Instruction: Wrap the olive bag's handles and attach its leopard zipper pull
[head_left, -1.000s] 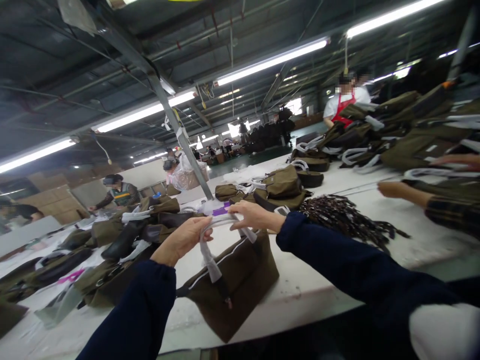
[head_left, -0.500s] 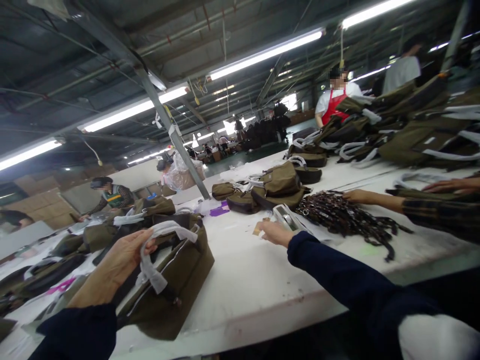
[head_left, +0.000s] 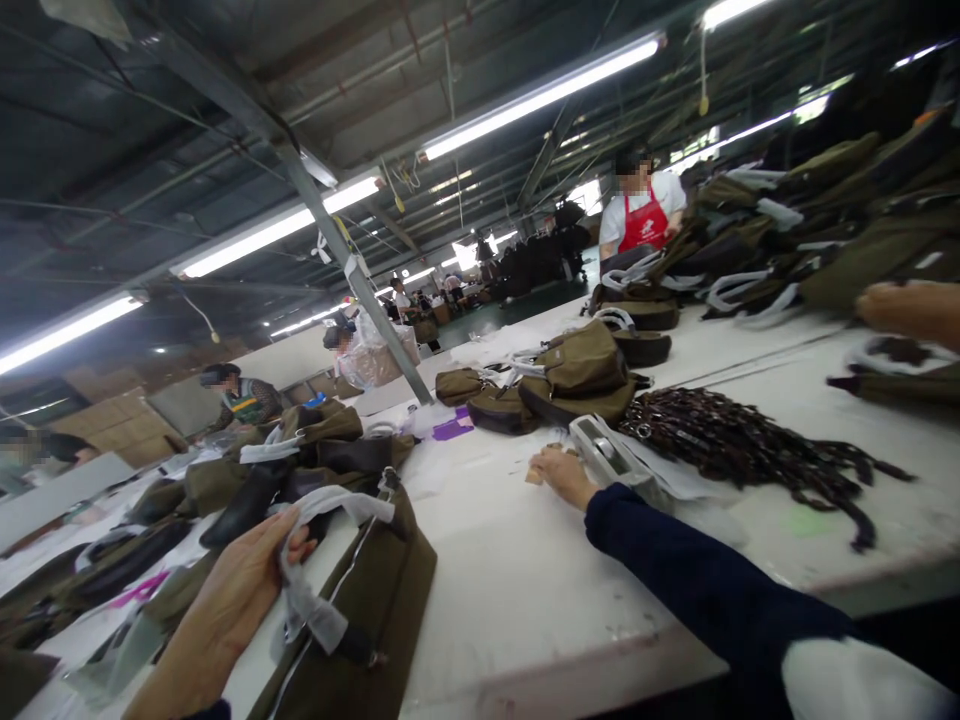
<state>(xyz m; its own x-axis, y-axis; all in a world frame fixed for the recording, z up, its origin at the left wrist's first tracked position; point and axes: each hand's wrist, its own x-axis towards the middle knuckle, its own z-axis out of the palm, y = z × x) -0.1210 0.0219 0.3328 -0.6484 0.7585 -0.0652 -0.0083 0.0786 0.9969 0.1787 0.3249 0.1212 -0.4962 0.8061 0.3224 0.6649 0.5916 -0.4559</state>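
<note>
My left hand is closed around the handle of an olive-brown bag. White wrapping covers that handle. The bag stands at the near edge of the white table, its zipper facing up. Beside a grey-white tape dispenser, my right hand pinches a small tan piece close to the tabletop. What that piece is made of cannot be made out.
Dark straps with metal clips lie heaped right of the dispenser. More olive bags sit behind it, and others are piled left and far right. A co-worker's blurred hand is at right. A post rises beyond the table.
The co-worker's hand has left the strap heap. My view has shifted slightly, and the person in the red apron has turned more upright. Both my hands keep their holds.
</note>
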